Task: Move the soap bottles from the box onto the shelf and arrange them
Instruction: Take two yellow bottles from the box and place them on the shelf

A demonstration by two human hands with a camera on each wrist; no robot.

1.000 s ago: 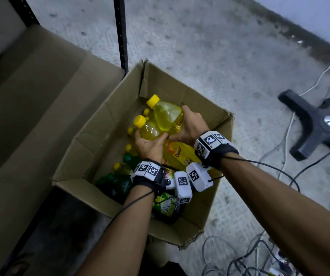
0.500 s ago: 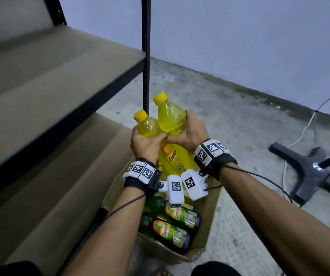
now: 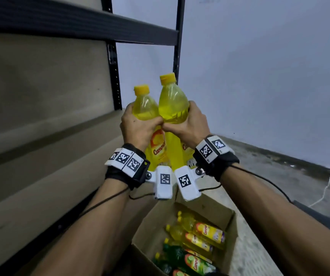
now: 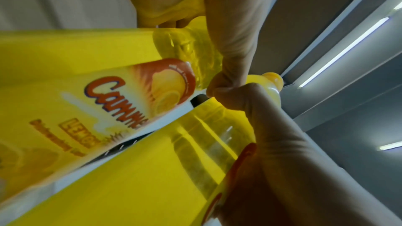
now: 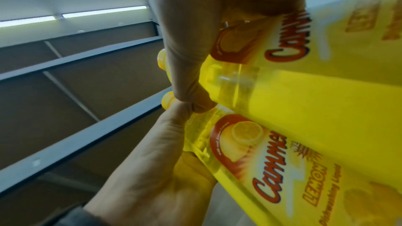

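Two yellow soap bottles with yellow caps are held upright, side by side and touching, above the cardboard box (image 3: 150, 226). My left hand (image 3: 138, 130) grips the left bottle (image 3: 144, 104) round its shoulder. My right hand (image 3: 190, 124) grips the right bottle (image 3: 173, 100), which sits a little higher. The thumbs meet between the bottles. In the left wrist view the left hand (image 4: 217, 15) wraps the labelled bottle (image 4: 108, 92). The right wrist view shows the right hand (image 5: 191, 23) on its bottle (image 5: 326, 57). Several yellow bottles (image 3: 200, 234) and green bottles (image 3: 180, 257) lie in the box.
The shelf's brown board (image 3: 41, 156) runs along the left with bare room on it, under a black rail (image 3: 80, 22). A black post (image 3: 177, 46) stands just behind the bottles. On the concrete floor to the right lie a white cable (image 3: 328, 186) and a dark stand base (image 3: 319, 216).
Both hands have lifted the two yellow bottles up out of the box to shelf height. The bottles went from tilted to upright.
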